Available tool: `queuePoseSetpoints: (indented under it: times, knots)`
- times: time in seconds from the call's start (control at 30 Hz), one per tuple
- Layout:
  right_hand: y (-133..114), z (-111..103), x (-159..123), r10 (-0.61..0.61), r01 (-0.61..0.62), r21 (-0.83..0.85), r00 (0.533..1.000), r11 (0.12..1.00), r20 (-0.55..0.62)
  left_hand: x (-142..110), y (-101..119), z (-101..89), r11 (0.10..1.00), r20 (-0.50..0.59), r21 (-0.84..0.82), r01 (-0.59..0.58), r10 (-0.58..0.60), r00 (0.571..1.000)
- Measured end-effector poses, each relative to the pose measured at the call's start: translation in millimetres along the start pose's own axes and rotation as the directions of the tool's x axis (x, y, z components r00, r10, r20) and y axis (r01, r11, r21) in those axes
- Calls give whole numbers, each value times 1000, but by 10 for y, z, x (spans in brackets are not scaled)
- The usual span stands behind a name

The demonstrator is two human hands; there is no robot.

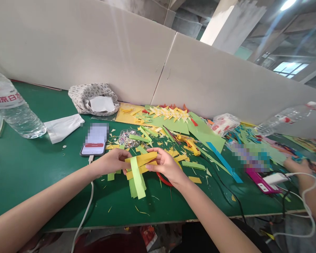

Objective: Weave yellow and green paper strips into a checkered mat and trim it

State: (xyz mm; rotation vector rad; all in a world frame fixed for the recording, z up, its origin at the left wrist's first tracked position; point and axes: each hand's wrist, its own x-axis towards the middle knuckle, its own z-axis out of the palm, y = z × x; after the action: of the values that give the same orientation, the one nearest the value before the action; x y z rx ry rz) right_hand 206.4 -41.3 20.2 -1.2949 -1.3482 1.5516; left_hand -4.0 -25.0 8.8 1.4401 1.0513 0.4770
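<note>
My left hand (115,160) and my right hand (165,164) meet over the green table (28,168), both closed on a bundle of crossed paper strips (139,168). Yellow strips run sideways between the two hands. Light green strips hang down from them toward me. My left fingers pinch the left end, my right fingers pinch the right end. Under my right hand lies a red ring-shaped thing (163,180), partly hidden.
A phone (94,140) on a white cable lies behind my left hand. A water bottle (12,109) stands far left, with a tissue (63,127) and a cloth pouch (94,100). Paper scraps, a yellow glue gun (191,143) and a dish of beads (127,138) lie beyond. Another person's hand (296,165) works at right.
</note>
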Motion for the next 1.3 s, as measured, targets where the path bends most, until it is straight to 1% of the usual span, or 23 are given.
queuePoseSetpoints:
  times: [0.2, 0.27, 0.37, 0.43, 0.53, 0.6, 0.67, 0.73, 0.8, 0.87, 0.93, 1.0, 1.03, 1.07, 1.1, 1.13, 1.2, 1.23, 1.3]
  knots:
    - [17, 30, -6, -17, 17, 20, 1000, 1000, -5, -17, 37, 4, 999, 36, -22, 50, -49, 998]
    - [-3, 27, -19, -21, 21, 27, 1000, 999, -5, -10, 27, 2, 999, 45, 1, 54, -54, 998]
    - [-40, 3, -36, 28, -27, -20, 999, 999, 20, 6, -10, -2, 995, 83, 88, 37, -44, 996]
    - [-42, -16, -31, 63, -61, -75, 998, 995, 30, 12, -33, -1, 977, 55, 213, -18, 6, 998]
    - [7, -35, -1, 46, -45, -157, 999, 987, 5, 7, -39, 2, 894, -65, 436, -104, 146, 987]
    - [51, -41, 17, 14, -13, -226, 1000, 974, 2, 0, -26, -3, 851, -118, 511, -118, 205, 972]
    - [76, -48, 17, -24, 26, -324, 1000, 946, 11, -2, -11, -17, 841, -143, 527, -122, 230, 963]
    - [69, -62, 0, -80, 67, -472, 997, 879, -8, 0, 5, -35, 838, -158, 531, -122, 240, 958]
    - [40, -82, -25, -188, 118, -631, 981, 767, -45, 0, 20, -49, 830, -179, 549, -104, 238, 955]
    - [10, -103, -45, -335, 180, -749, 940, 638, -59, -7, 35, -54, 812, -203, 580, -71, 228, 952]
    - [-6, -118, -54, -453, 239, -812, 891, 533, -35, -19, 44, -50, 780, -236, 625, -37, 234, 943]
    - [0, -123, -52, -510, 260, -851, 860, 455, -10, -31, 42, -43, 730, -290, 684, -9, 283, 914]
    - [9, -121, -49, -522, 260, -868, 853, 422, 2, -36, 38, -40, 700, -312, 714, -6, 326, 892]
    - [21, -116, -44, -529, 259, -884, 849, 390, 15, -40, 32, -38, 668, -311, 744, -25, 379, 871]
    - [35, -110, -38, -532, 259, -897, 846, 359, 32, -43, 24, -38, 637, -285, 768, -69, 436, 854]
    - [51, -102, -31, -531, 266, -906, 845, 330, 54, -44, 16, -37, 603, -227, 785, -140, 492, 840]
    - [82, -84, -19, -523, 299, -911, 845, 285, 114, -44, -2, -37, 519, -62, 796, -312, 582, 811]
    - [98, -74, -14, -518, 324, -907, 842, 269, 147, -42, -11, -36, 476, 20, 791, -384, 608, 794]
    - [126, -56, -4, -501, 378, -894, 837, 239, 220, -34, -30, -32, 412, 136, 782, -469, 621, 772]
